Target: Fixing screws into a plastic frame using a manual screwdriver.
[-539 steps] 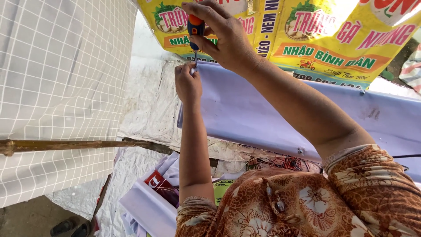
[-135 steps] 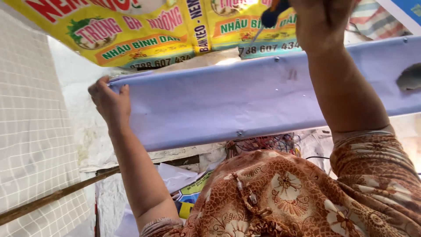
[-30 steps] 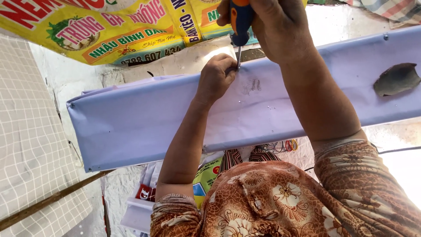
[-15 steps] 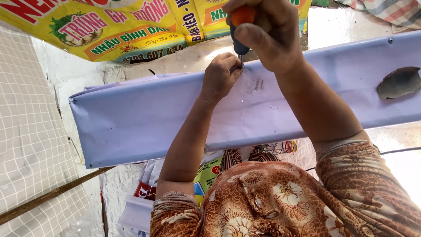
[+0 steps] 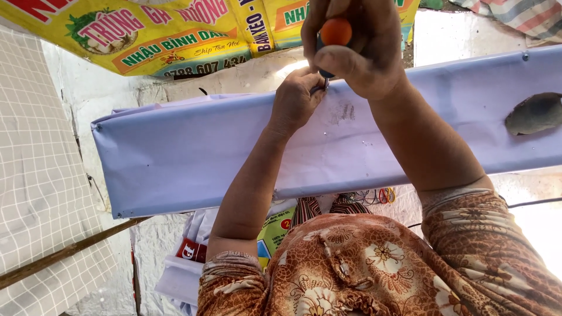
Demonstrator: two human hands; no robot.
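Observation:
My right hand (image 5: 357, 47) grips a screwdriver (image 5: 335, 35) with an orange butt and dark blue handle, held nearly end-on to the camera. Its tip meets the top edge of a long pale blue banner (image 5: 187, 152) stretched flat across the view. My left hand (image 5: 294, 99) rests on the banner right beside the tip, fingers pinched at that spot; what they pinch is too small to tell. Both forearms reach forward from brown floral sleeves (image 5: 374, 269).
A yellow printed banner (image 5: 175, 35) lies beyond the blue one. A grey stone (image 5: 535, 114) sits on the blue banner at right. A checked cloth (image 5: 41, 175) and a wooden stick (image 5: 64, 254) are at left. Coloured wires (image 5: 374, 196) and packets (image 5: 193, 251) lie near me.
The screwdriver has tilted until its orange butt faces the camera, and my right hand has dropped closer over my left hand. The left hand stays pinched at the banner's top edge.

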